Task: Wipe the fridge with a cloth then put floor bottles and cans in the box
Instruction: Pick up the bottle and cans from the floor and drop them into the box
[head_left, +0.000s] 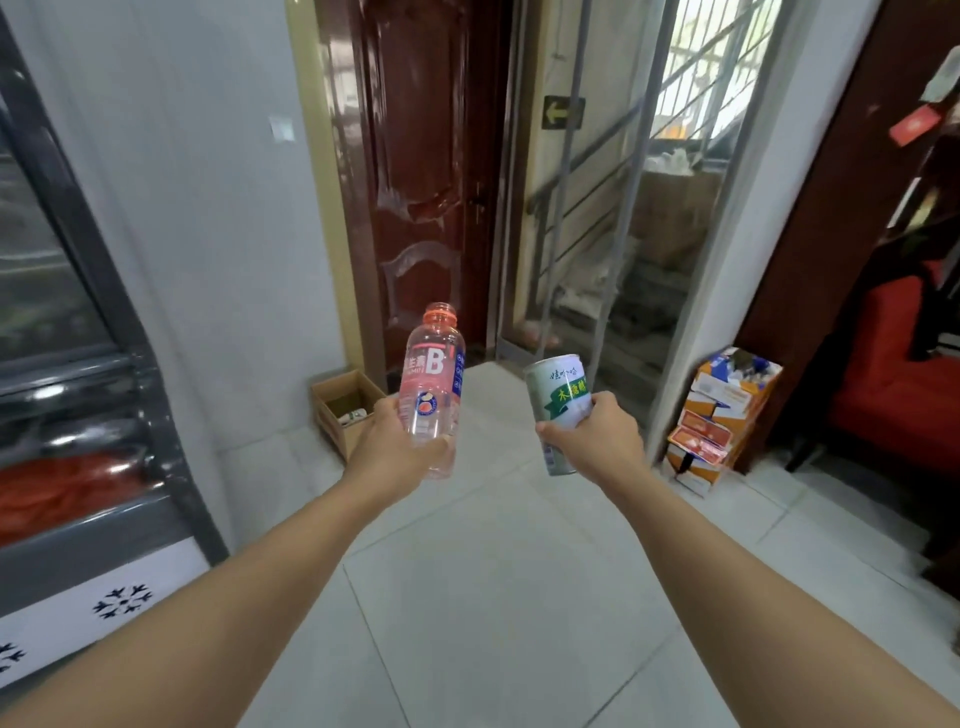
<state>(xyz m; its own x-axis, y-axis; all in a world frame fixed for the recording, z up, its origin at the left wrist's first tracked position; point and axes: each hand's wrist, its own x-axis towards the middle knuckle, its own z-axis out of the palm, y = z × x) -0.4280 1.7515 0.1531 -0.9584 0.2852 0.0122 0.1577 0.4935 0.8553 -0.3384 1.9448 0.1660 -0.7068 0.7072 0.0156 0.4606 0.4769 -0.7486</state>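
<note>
A pink bottle (434, 392) is gripped upright by the left hand (397, 441), right of the cardboard box (345, 410). Farther right of the box, a green-and-white can (558, 410) is clasped by the right hand (597, 439), fingers curled round it.

A: bottle (434, 389) colours?
B: clear pink, white "B" label, blue side strip, orange-pink neck above the left hand (400, 441) fingers.
A: can (561, 410)?
B: white-grey, green banner with yellow characters, just above the right hand (597, 441) fingers.
A: box (332, 415)?
B: plain brown cardboard. Fridge (104, 467) base: white, black snowflake pattern.
</note>
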